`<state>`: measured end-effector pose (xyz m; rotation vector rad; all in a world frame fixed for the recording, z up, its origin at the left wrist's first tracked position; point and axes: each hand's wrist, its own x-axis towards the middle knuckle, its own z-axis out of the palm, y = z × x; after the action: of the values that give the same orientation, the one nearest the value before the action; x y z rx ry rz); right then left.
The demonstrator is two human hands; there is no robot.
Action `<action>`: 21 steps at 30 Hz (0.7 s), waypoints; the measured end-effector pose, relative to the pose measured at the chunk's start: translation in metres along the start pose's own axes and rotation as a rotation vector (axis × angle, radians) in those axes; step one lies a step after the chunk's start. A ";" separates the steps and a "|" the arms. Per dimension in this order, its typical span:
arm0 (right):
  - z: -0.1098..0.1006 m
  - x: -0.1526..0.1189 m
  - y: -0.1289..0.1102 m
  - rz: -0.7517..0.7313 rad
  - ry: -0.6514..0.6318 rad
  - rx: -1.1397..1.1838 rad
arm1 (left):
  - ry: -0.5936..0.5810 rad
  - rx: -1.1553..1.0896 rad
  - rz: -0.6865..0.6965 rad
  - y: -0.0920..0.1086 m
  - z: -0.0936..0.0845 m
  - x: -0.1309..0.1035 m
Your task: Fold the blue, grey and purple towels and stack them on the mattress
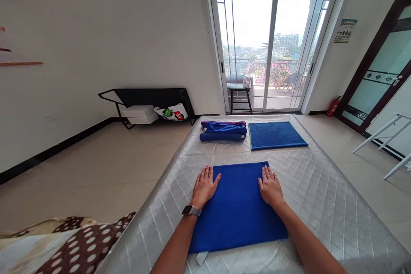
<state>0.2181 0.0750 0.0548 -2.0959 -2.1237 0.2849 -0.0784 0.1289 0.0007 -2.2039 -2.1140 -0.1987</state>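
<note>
White boxes [138, 114] in rack [150, 96]; hands [204, 187] [270, 186] on blue cloth [239, 214].

The blue towel [239, 209] is a plain, deep royal blue, with a smooth-looking surface and straight edges. It lies flat in a neat four-sided shape on the silver quilted mattress [321, 209], spread smooth with no large creases showing. Its far edge runs nearly level, the near edge slants slightly, and the far right corner is a clean point. A small whitish tag [202, 258] sticks out past the near edge, close to the near left corner. Whether the towel is folded into layers or single cannot be told.
</note>
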 end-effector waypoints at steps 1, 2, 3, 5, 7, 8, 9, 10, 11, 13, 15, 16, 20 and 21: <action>0.000 0.000 0.000 0.001 0.001 0.010 | 0.003 0.016 -0.003 0.001 -0.002 0.001; 0.001 0.001 -0.001 0.002 0.001 0.019 | 0.018 0.028 -0.001 0.005 -0.004 0.001; 0.002 0.001 -0.001 0.002 0.003 0.025 | 0.043 0.032 0.011 0.012 -0.007 0.001; 0.003 0.001 -0.001 -0.002 0.006 0.029 | 0.109 0.004 0.083 0.038 -0.013 -0.002; 0.005 0.001 -0.001 -0.008 0.010 0.024 | 0.159 -0.068 0.216 0.080 -0.017 -0.009; 0.006 0.001 0.000 -0.013 0.013 0.019 | 0.171 -0.110 0.293 0.103 -0.018 -0.013; 0.007 0.001 0.001 -0.022 0.013 0.013 | 0.176 -0.146 0.376 0.126 -0.018 -0.018; 0.008 0.001 0.003 -0.036 0.011 0.006 | 0.176 -0.173 0.450 0.148 -0.017 -0.023; 0.010 0.001 0.004 -0.052 0.006 0.000 | 0.169 -0.191 0.507 0.165 -0.016 -0.027; 0.012 0.001 0.006 -0.079 -0.005 -0.006 | 0.154 -0.207 0.557 0.186 -0.014 -0.033; 0.013 0.002 0.006 -0.076 0.004 -0.002 | 0.146 -0.201 0.536 0.184 -0.013 -0.036; 0.013 0.002 0.006 -0.065 0.018 0.004 | 0.144 -0.191 0.512 0.176 -0.013 -0.036; 0.009 0.001 0.001 -0.031 0.057 0.031 | 0.096 -0.117 0.366 0.113 -0.014 -0.037; 0.008 0.001 0.001 -0.028 0.056 0.033 | 0.078 -0.096 0.317 0.095 -0.015 -0.037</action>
<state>0.2167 0.0754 0.0468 -2.0302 -2.1005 0.2529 0.0142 0.0856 0.0125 -2.5005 -1.7202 -0.3622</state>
